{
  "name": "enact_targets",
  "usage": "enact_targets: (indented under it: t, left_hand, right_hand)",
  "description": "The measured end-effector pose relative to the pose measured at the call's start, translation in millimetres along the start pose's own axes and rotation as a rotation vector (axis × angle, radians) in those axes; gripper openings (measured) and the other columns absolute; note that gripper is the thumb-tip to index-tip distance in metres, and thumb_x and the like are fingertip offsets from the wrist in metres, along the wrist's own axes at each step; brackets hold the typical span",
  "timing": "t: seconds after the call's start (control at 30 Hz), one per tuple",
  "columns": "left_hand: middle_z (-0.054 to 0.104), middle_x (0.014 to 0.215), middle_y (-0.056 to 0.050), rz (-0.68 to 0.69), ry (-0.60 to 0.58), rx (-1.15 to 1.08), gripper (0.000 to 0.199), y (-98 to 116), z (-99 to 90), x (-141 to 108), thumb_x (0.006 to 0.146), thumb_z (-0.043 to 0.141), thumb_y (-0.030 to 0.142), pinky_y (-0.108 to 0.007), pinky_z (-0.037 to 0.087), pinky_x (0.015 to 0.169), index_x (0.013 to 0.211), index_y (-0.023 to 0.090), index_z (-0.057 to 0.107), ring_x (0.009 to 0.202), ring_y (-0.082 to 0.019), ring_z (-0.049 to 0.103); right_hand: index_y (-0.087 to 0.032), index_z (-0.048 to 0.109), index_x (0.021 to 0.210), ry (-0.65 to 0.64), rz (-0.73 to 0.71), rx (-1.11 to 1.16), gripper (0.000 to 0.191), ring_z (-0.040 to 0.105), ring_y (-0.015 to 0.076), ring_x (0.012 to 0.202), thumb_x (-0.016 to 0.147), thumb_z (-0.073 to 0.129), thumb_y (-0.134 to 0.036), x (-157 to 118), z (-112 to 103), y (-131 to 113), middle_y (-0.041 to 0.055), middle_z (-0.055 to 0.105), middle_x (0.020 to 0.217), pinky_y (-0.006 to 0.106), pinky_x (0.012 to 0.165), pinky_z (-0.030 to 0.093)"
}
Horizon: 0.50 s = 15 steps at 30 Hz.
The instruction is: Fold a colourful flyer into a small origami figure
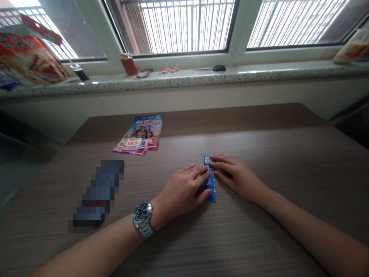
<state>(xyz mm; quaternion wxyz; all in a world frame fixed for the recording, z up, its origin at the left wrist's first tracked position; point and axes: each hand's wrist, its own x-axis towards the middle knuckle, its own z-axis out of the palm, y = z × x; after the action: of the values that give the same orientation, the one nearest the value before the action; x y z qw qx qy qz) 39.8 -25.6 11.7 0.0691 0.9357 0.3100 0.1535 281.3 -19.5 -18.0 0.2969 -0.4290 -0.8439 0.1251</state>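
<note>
Blue strip [210,184] touching both hands [186,188] [235,173]; packet [31,57] on sill [187,79].

On the table [276,138], flyers [147,132] are lying at far left, an obscured object [99,192] is lying nearer, and a paper strip [212,195] is resting right of both. Scissors [218,68] are lying on the far windowsill [265,74].

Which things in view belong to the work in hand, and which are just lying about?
In use:
- left hand, right hand
- narrow blue printed paper strip
- probably the colourful rectangular paper flyers

Lying about:
- slim black-handled scissors
- small reddish-brown box
- large red plastic packet
</note>
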Motion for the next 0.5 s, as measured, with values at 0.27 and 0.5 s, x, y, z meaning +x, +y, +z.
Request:
enact_targets:
  t: [0.27, 0.5]
  left_hand:
    - [0.060, 0.141, -0.012, -0.034, 0.030, 0.063, 0.041, -5.1, -0.6, 0.5, 0.100, 0.056, 0.040, -0.046, 0.041, 0.117, 0.134, 0.018, 0.060, 0.135, -0.028, 0.054]
    - [0.061, 0.137, -0.013, -0.105, 0.060, 0.132, 0.038, -8.8, -4.6, 1.4, 0.099, 0.056, 0.037, -0.047, 0.050, 0.105, 0.133, 0.018, 0.061, 0.124, -0.030, 0.059]
  right_hand:
    - [-0.023, 0.068, 0.129, -0.015, 0.019, -0.014, 0.032, 0.061, 0.0280, 0.125, 0.098, 0.059, -0.024, -0.7, -1.6, -2.4, 0.0131, 0.064, 0.135, 0.049, 0.105, 0.051]
    - [-0.025, 0.069, 0.126, -0.001, -0.009, -0.028, 0.030, 0.060, 0.0277, 0.125, 0.098, 0.057, -0.023, -1.8, -3.5, -2.9, 0.0114, 0.064, 0.136, 0.049, 0.106, 0.051]
